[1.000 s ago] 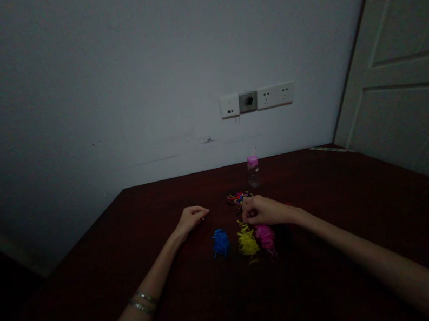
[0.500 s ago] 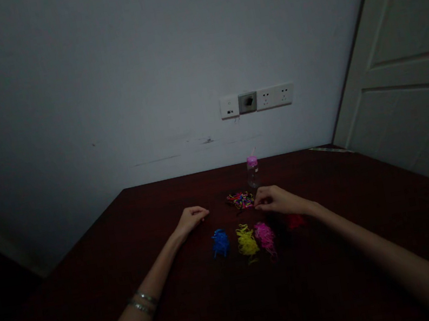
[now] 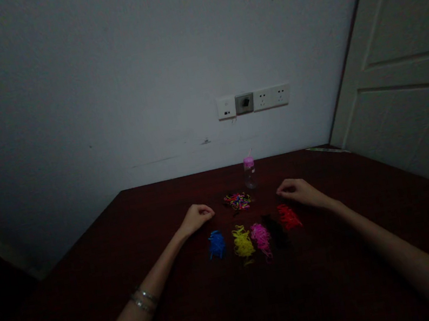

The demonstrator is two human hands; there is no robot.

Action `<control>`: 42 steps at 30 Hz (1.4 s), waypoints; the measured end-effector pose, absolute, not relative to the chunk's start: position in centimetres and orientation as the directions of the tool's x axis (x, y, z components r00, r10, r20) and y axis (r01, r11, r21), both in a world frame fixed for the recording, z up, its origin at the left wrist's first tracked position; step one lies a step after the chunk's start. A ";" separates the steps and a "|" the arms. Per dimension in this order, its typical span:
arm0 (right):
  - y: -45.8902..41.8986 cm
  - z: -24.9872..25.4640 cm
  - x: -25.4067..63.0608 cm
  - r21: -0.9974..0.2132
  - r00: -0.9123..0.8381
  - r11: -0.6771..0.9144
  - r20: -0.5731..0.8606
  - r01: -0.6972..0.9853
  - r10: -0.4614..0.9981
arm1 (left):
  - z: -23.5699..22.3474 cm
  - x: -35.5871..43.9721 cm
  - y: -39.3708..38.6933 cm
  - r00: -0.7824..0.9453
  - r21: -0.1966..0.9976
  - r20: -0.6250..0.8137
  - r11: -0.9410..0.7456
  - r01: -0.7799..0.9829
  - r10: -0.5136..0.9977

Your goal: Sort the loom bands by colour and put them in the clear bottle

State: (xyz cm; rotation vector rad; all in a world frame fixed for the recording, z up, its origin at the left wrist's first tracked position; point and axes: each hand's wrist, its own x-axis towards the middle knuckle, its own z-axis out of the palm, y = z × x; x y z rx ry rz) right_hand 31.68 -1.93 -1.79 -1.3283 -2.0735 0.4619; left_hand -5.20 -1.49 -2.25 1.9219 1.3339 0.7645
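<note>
Small rubber bands lie on the dark table in piles. A mixed-colour pile is farthest back, between my hands. In front of it runs a row: a blue pile, a yellow pile, a pink pile, a black pile and a red pile. My left hand rests left of the mixed pile, thumb and fingers closed together. Just behind the red pile, my right hand is closed in a pinch. Whatever either hand holds is too small to make out.
A clear bottle with a pink lid stands behind the mixed pile. Sockets are set in the wall at the back. A thin flat strip lies at the far right edge of the table.
My right hand has moved right, from beside the mixed pile to behind the red pile, uncovering the red and black piles. My left hand stays close to where it was, still closed.
</note>
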 end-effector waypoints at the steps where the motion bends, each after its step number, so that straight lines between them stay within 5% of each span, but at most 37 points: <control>1: -2.0 -1.8 31.5 -0.584 -0.305 0.438 0.318 0.683 0.898 | -2.1 -4.7 -1.5 0.340 0.764 0.103 -0.293 0.575 0.935; 8: -2.5 -1.6 30.9 -0.556 -0.351 0.463 0.302 0.690 0.886 | -1.7 -1.2 -1.6 0.478 0.592 0.128 -0.454 0.666 0.869; 21: -2.9 -1.5 30.4 -0.531 -0.370 0.474 0.295 0.703 0.881 | -2.6 0.3 -0.9 0.504 0.491 0.139 -0.502 0.712 0.852; 32: -4.2 -0.4 28.5 -0.534 -0.421 0.552 0.357 0.641 0.834 | -2.7 0.6 -1.2 0.489 0.499 0.185 -0.510 0.701 0.853; 42: -7.2 1.5 25.0 -0.520 -0.543 0.687 0.426 0.507 0.723 | 0.8 3.1 -4.0 0.547 0.687 0.245 -0.542 0.484 0.800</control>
